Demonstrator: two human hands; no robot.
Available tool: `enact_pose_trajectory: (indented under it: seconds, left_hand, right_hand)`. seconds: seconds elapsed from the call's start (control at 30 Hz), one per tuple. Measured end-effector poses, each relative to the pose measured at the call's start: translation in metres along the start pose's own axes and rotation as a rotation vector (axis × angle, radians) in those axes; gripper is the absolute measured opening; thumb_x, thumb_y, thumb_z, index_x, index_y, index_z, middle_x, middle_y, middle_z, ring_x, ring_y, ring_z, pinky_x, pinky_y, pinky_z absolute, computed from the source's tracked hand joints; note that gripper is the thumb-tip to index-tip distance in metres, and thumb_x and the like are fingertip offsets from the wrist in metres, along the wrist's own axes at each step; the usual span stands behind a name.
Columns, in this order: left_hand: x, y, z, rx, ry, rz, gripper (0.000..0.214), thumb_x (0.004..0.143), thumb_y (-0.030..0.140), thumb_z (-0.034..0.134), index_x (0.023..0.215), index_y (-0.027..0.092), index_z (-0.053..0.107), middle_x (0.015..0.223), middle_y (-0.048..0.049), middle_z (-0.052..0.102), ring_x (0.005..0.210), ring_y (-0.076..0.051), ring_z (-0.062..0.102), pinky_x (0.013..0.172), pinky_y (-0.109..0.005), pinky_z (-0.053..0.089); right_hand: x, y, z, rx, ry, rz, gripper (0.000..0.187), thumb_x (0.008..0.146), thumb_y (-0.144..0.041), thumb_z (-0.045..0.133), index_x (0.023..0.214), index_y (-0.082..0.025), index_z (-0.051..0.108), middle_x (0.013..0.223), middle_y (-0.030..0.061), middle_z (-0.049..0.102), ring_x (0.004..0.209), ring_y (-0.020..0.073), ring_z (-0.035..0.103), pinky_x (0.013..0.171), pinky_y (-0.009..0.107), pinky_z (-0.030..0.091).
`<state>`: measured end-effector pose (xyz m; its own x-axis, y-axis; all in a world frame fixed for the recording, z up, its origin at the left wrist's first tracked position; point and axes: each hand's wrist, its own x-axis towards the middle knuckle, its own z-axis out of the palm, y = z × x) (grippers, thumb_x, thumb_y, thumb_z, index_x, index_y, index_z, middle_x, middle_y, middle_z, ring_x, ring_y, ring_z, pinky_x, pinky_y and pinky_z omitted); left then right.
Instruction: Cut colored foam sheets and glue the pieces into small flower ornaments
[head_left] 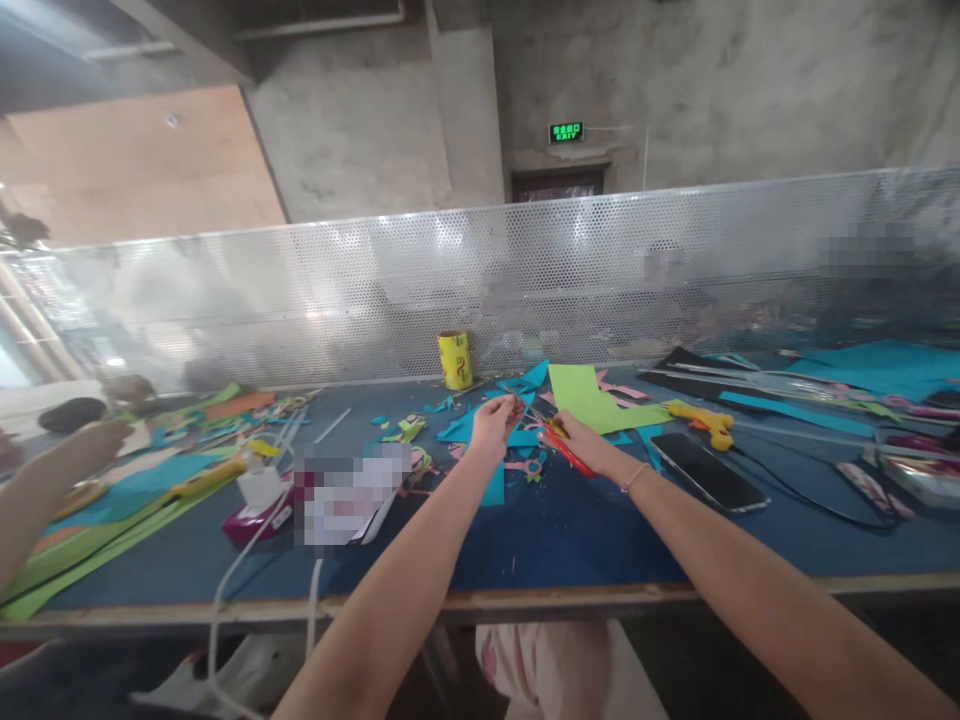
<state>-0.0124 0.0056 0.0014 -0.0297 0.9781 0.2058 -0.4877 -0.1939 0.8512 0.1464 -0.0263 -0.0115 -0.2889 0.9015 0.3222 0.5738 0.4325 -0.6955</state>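
My right hand (581, 440) is closed around a pair of scissors with red handles (568, 455); the blades point toward my left hand. Just left of them, my left hand (495, 425) has its fingers pinched together, and what they hold is too small to make out. Blue paper scraps (493, 490) lie below and around both hands. A pink paper cut-out (517, 465) rests on the table under the scissors. Behind my right hand is a sheet of light green paper (581, 395).
A yellow hot glue gun (705, 422) and a black phone (709, 470) lie to the right. A purple power strip (255, 520) with white cords is left. A yellow roll (454, 360) stands before the perforated metal screen (360, 290). Another person's arm (56, 480) reaches in at far left.
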Motion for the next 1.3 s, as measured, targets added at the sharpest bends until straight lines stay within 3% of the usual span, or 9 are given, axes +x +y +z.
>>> enact_pose_trajectory:
  seconds: [0.33, 0.5, 0.63, 0.73, 0.83, 0.93, 1.1, 1.17, 1.3]
  left_hand:
    - [0.000, 0.001, 0.001, -0.010, 0.034, -0.013, 0.014, 0.062, 0.022, 0.065, 0.063, 0.012, 0.055, 0.058, 0.0002, 0.056, 0.058, -0.006, 0.054, 0.073, -0.025, 0.046]
    - [-0.001, 0.002, 0.001, -0.011, 0.029, -0.039, 0.016, 0.061, 0.024, 0.066, 0.062, 0.012, 0.055, 0.060, -0.0009, 0.057, 0.059, -0.007, 0.055, 0.069, -0.024, 0.047]
    - [-0.001, 0.002, -0.001, 0.058, -0.014, -0.044, 0.019, 0.055, 0.027, 0.070, 0.064, 0.013, 0.059, 0.064, -0.0013, 0.058, 0.062, -0.008, 0.054, 0.065, -0.023, 0.045]
    - [0.000, 0.002, -0.003, 0.129, -0.018, -0.031, 0.021, 0.052, 0.027, 0.071, 0.066, 0.014, 0.063, 0.069, -0.0024, 0.060, 0.063, -0.008, 0.052, 0.060, -0.021, 0.042]
    - [0.000, 0.001, -0.003, 0.248, -0.029, -0.004, 0.024, 0.052, 0.029, 0.071, 0.070, 0.015, 0.065, 0.063, -0.0014, 0.059, 0.056, -0.007, 0.048, 0.052, -0.021, 0.038]
    - [-0.004, -0.001, 0.001, 0.418, -0.082, 0.054, 0.026, 0.050, 0.028, 0.071, 0.072, 0.015, 0.063, 0.050, 0.0034, 0.050, 0.047, -0.007, 0.043, 0.048, -0.021, 0.034]
    - [-0.012, -0.004, 0.008, 0.626, -0.207, 0.225, 0.024, 0.050, 0.018, 0.068, 0.069, 0.016, 0.053, 0.050, 0.0055, 0.049, 0.048, -0.007, 0.045, 0.049, -0.020, 0.033]
    - [-0.013, -0.004, 0.009, 0.651, -0.260, 0.278, 0.021, 0.052, 0.013, 0.064, 0.067, 0.016, 0.050, 0.054, 0.0046, 0.051, 0.052, -0.008, 0.047, 0.052, -0.020, 0.034]
    - [-0.013, -0.003, 0.009, 0.676, -0.314, 0.316, 0.018, 0.054, 0.012, 0.061, 0.067, 0.016, 0.049, 0.057, 0.0037, 0.052, 0.055, -0.008, 0.048, 0.055, -0.021, 0.035]
  right_hand:
    - [0.005, 0.004, 0.004, -0.095, 0.068, -0.136, 0.036, 0.072, -0.055, 0.044, 0.072, -0.019, 0.038, 0.056, -0.0051, 0.043, 0.052, 0.0098, 0.038, 0.050, 0.023, 0.032]
    - [0.006, 0.000, -0.001, -0.164, 0.147, -0.098, 0.037, 0.072, -0.057, 0.043, 0.071, -0.020, 0.039, 0.057, -0.0035, 0.045, 0.051, 0.0106, 0.040, 0.049, 0.023, 0.032]
    - [0.008, 0.011, -0.016, -0.325, 0.209, 0.069, 0.038, 0.072, -0.056, 0.044, 0.079, -0.019, 0.044, 0.065, 0.0025, 0.054, 0.058, 0.0152, 0.049, 0.052, 0.025, 0.035]
    - [0.009, 0.030, -0.031, -0.504, 0.247, 0.230, 0.037, 0.070, -0.048, 0.051, 0.086, -0.015, 0.048, 0.081, 0.0122, 0.057, 0.075, 0.0218, 0.055, 0.061, 0.028, 0.038]
    - [0.010, 0.042, -0.042, -0.623, 0.333, 0.257, 0.037, 0.064, -0.035, 0.060, 0.091, -0.011, 0.052, 0.106, 0.0216, 0.049, 0.100, 0.0298, 0.048, 0.076, 0.034, 0.038]
    - [0.011, 0.036, -0.041, -0.422, 0.294, 0.118, 0.029, 0.069, -0.028, 0.056, 0.093, -0.011, 0.053, 0.106, 0.0179, 0.051, 0.101, 0.0255, 0.048, 0.082, 0.035, 0.038]
    - [0.007, 0.005, -0.019, 0.179, -0.012, -0.139, 0.027, 0.075, -0.034, 0.050, 0.096, -0.017, 0.052, 0.098, 0.0059, 0.058, 0.090, 0.0155, 0.055, 0.079, 0.030, 0.043]
    - [0.005, -0.002, -0.011, 0.307, -0.073, -0.144, 0.026, 0.074, -0.033, 0.052, 0.096, -0.018, 0.052, 0.094, 0.0049, 0.058, 0.085, 0.0145, 0.056, 0.076, 0.029, 0.045]
    - [0.004, -0.003, -0.008, 0.473, -0.076, -0.071, 0.023, 0.073, -0.032, 0.054, 0.090, -0.017, 0.053, 0.079, 0.0031, 0.060, 0.073, 0.0129, 0.058, 0.070, 0.028, 0.046]
